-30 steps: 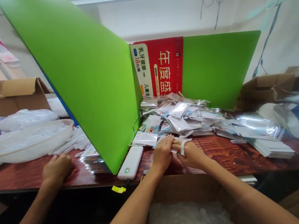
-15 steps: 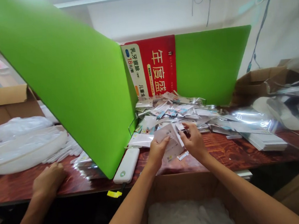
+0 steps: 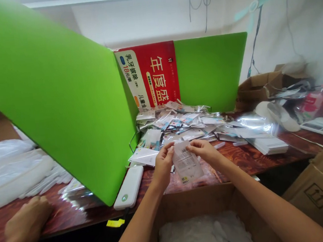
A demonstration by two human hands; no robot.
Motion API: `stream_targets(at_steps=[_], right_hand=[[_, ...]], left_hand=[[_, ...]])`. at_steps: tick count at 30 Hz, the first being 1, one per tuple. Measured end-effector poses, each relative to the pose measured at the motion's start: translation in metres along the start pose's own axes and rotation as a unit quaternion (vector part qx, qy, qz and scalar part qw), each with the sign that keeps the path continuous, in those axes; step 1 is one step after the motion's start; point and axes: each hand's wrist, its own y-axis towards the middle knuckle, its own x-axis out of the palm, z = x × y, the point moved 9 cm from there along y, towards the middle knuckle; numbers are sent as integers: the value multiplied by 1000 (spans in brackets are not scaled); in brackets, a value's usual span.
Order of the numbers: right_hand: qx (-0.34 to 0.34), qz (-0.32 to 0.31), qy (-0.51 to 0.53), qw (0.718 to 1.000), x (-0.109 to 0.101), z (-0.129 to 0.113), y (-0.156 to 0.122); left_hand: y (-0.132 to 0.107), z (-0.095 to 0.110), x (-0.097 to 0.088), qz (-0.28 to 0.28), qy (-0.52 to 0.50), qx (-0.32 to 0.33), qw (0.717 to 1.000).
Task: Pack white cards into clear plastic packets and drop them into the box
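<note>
My left hand [image 3: 164,165] pinches the upper left edge of a small flat packet [image 3: 187,165] with printed text and a small yellow mark at its lower end. At the packet's upper right corner, my right hand [image 3: 205,151] has its thumb and fingers closed on it too. The packet hangs tilted over the table's front edge. Just behind both hands lies a heap of clear-wrapped card packets [image 3: 188,119]. Below them is an open cardboard box [image 3: 191,198] containing whitish, plastic-looking material [image 3: 199,232].
A green panel [image 3: 84,116] slants up on the left, and a white power bank [image 3: 129,188] lies by its foot. Another person's hand [image 3: 28,219] rests on the table beyond it. Stacked white cards [image 3: 268,145], a pink bottle [image 3: 318,101] and a large carton [image 3: 320,190] are on the right.
The packet has turned to hang with its printed side toward me. My right hand has shifted from beside it to its top corner. The camera view has swung right.
</note>
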Motion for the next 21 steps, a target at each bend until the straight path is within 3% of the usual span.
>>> stream_targets(at_steps=[3, 6, 9, 11, 14, 17, 21], right_hand=[[-36, 65, -59, 995, -4, -5, -1], [-41, 146, -232, 961, -14, -8, -1], [116, 228, -370, 893, -45, 20, -5], [217, 275, -380, 856, -68, 45, -14], [301, 294, -366, 830, -89, 79, -26], [296, 266, -349, 848, -94, 100, -25], [199, 217, -315, 902, -93, 106, -11]], left_hand=[[-1, 1, 0, 2, 22, -1, 1000], [-2, 0, 1, -5, 51, 7, 999], [-3, -6, -8, 10, 75, 2, 997], [-1, -13, -19, 29, 79, -10, 996], [2, -18, -33, 70, 73, -24, 995], [5, -21, -35, 86, 68, -30, 994], [5, -23, -24, 66, 76, -37, 994]])
